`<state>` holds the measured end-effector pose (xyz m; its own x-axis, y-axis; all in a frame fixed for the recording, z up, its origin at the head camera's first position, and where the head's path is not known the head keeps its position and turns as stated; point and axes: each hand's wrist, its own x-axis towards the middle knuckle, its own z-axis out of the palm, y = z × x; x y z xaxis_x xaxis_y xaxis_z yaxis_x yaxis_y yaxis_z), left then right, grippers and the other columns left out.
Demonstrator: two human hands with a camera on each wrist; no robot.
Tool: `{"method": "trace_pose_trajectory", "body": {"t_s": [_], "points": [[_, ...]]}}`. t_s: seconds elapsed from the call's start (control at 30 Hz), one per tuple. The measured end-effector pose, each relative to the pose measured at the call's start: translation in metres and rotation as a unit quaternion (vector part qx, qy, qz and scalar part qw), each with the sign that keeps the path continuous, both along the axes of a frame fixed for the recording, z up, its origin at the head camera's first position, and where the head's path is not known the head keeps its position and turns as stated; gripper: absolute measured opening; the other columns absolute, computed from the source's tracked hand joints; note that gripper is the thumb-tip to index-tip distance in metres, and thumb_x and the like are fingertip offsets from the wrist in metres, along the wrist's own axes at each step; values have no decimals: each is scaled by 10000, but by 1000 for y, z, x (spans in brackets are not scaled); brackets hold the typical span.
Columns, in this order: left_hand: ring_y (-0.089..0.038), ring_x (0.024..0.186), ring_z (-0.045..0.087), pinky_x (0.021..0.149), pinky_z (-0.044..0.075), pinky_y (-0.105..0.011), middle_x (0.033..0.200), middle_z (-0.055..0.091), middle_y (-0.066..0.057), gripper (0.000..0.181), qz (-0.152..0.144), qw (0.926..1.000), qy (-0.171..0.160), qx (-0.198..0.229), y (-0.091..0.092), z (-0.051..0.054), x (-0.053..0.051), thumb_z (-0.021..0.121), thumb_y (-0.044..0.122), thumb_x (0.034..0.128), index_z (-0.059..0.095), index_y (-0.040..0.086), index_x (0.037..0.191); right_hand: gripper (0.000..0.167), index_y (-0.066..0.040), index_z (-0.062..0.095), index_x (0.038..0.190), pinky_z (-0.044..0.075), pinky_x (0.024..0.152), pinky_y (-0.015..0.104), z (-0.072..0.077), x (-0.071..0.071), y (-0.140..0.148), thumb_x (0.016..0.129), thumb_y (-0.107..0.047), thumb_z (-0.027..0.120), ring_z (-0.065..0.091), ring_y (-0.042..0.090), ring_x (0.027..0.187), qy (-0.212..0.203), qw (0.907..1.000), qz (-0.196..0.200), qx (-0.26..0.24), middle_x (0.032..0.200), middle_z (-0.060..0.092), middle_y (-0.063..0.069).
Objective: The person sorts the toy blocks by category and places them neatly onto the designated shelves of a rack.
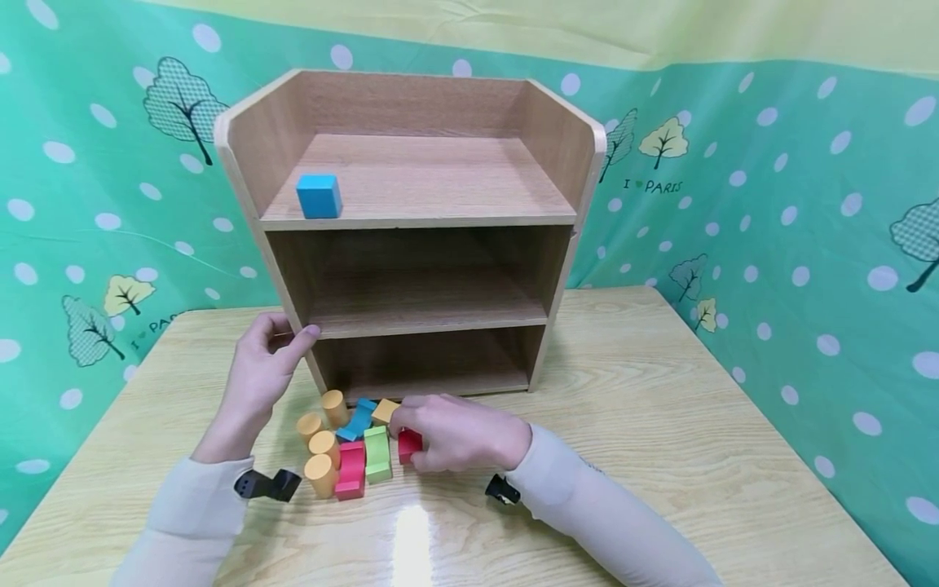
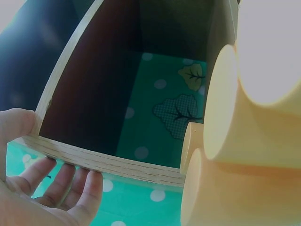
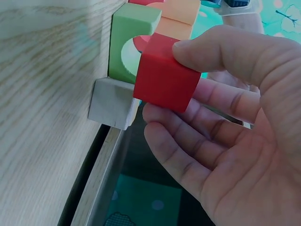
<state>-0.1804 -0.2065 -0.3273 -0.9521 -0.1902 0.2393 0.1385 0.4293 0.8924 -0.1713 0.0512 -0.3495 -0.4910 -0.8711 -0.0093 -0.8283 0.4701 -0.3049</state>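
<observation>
My left hand (image 1: 262, 371) grips the left side panel of a small wooden shelf (image 1: 433, 329). In the left wrist view the thumb lies on one face of the panel and the fingers curl against the other. My right hand (image 1: 462, 430) pinches a red cube (image 3: 167, 73) between thumb and fingers, just right of the block group on the table. Beside that cube stands a green block (image 1: 377, 455) with a curved cut-out. A red curved block (image 1: 350, 471), a blue curved block (image 1: 357, 420) and a wood-coloured block (image 1: 385, 411) lie close by.
Several wood-coloured cylinders (image 1: 320, 474) stand at the left of the group, in front of the shelf. A blue cube (image 1: 319, 196) sits on the top board, near its front left corner. Green dotted cloth (image 1: 792, 269) hangs behind and to the right of the table (image 1: 660, 408).
</observation>
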Motion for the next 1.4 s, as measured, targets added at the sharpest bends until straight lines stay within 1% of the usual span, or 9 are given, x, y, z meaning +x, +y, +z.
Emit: {"method": "trace_pose_trajectory", "body": {"t_s": [0.17, 0.23, 0.5, 0.57, 0.7, 0.87, 1.03, 1.23, 1.4], "points": [[-164, 990, 467, 769, 420, -236, 1116, 505, -56, 484, -12, 10000, 2, 13, 0, 0, -1, 608, 363, 929, 484, -7, 1215, 269, -156, 621, 1072, 411, 645, 132, 4, -1, 2, 819, -165, 712, 478, 46, 806, -88, 9999, -5, -105, 955, 517, -79], [-165, 991, 469, 771, 422, -237, 1118, 505, -56, 485, -23, 10000, 0, 24, 0, 1, -1, 608, 364, 929, 483, -6, 1216, 266, -153, 623, 1070, 413, 650, 131, 5, -1, 3, 818, -162, 708, 478, 46, 803, -32, 9999, 12, -159, 953, 516, -74], [-174, 1001, 462, 777, 422, -237, 1122, 501, -63, 486, -20, 10000, -7, 25, 1, 0, -2, 607, 364, 929, 483, -9, 1214, 336, -123, 618, 1148, 420, 762, 126, 7, 0, 5, 823, -176, 688, 496, 35, 851, 228, 9987, 130, -437, 1022, 532, -68], [-178, 1007, 459, 779, 422, -239, 1127, 500, -66, 490, -26, 10000, -17, 18, 1, 0, -2, 606, 368, 930, 481, -8, 1218, 350, -122, 617, 1157, 419, 756, 127, 7, 0, 5, 818, -178, 687, 503, 45, 852, 237, 9984, 136, -496, 1016, 529, -70], [-178, 1015, 456, 779, 420, -244, 1125, 498, -65, 494, -14, 10000, -40, 10, 1, -1, -2, 605, 377, 929, 480, -5, 1215, 385, -117, 612, 1186, 417, 729, 121, 8, -1, 6, 819, -198, 692, 525, 85, 851, 124, 9982, 120, -579, 1016, 522, -71], [-176, 1012, 456, 776, 416, -243, 1113, 499, -64, 489, 1, 10000, -28, 24, 0, -1, -1, 605, 377, 929, 480, -8, 1204, 394, -125, 615, 1190, 425, 735, 116, 10, -3, 6, 817, -218, 700, 548, 112, 873, 122, 9978, 50, -654, 1034, 530, -74], [-180, 1015, 456, 783, 418, -242, 1125, 498, -72, 494, -1, 10000, -41, 20, 1, 0, 0, 604, 374, 930, 478, -12, 1212, 383, -141, 621, 1166, 427, 734, 112, 13, -5, 7, 806, -236, 710, 523, 75, 871, 246, 9969, 10, -749, 1035, 530, -88], [-182, 1012, 457, 785, 417, -249, 1128, 498, -74, 490, 2, 10000, -24, 32, 1, 0, 0, 603, 368, 931, 478, -11, 1215, 374, -180, 611, 1157, 416, 776, 110, 20, -8, 9, 799, -256, 689, 472, 10, 878, 433, 9951, 68, -884, 1049, 512, -120], [-183, 1012, 457, 785, 418, -245, 1129, 498, -76, 492, 2, 10000, -27, -6, 0, 0, 0, 601, 374, 932, 478, -8, 1217, 369, -179, 615, 1159, 409, 803, 111, 26, -9, 11, 802, -254, 666, 468, -2, 900, 400, 9935, 118, -1060, 1054, 506, -134]]}}
